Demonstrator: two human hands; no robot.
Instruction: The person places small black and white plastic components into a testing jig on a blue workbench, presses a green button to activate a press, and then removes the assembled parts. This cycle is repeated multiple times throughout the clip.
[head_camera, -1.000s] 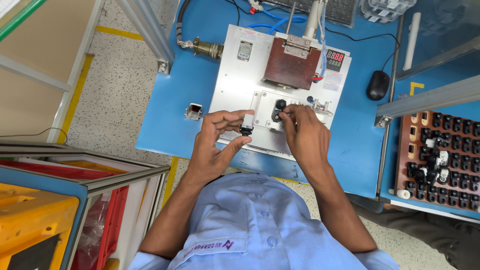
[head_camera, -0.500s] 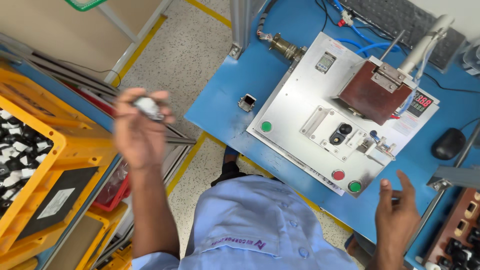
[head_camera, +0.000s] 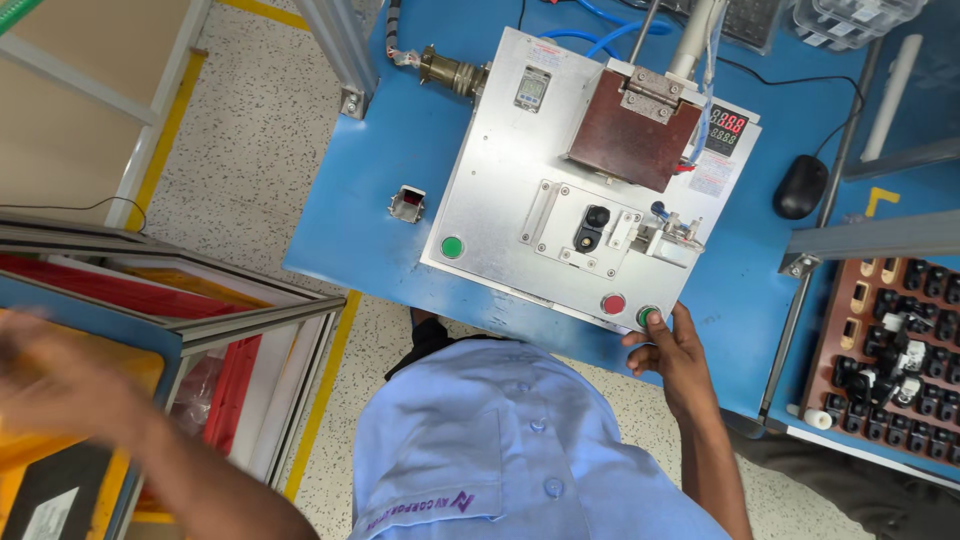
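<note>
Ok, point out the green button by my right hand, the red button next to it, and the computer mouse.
green button (head_camera: 651, 317), head view, on its cap beside the right hand's fingertip
red button (head_camera: 613, 304), head view, centre of its cap
computer mouse (head_camera: 800, 187), head view, middle of its black back

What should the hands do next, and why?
Probably bring the left hand back to the blue table. It is a blur over the yellow bin, far from the metal box. The right hand already rests on the green button at the box's near corner, and a black part sits in its slot.
</note>
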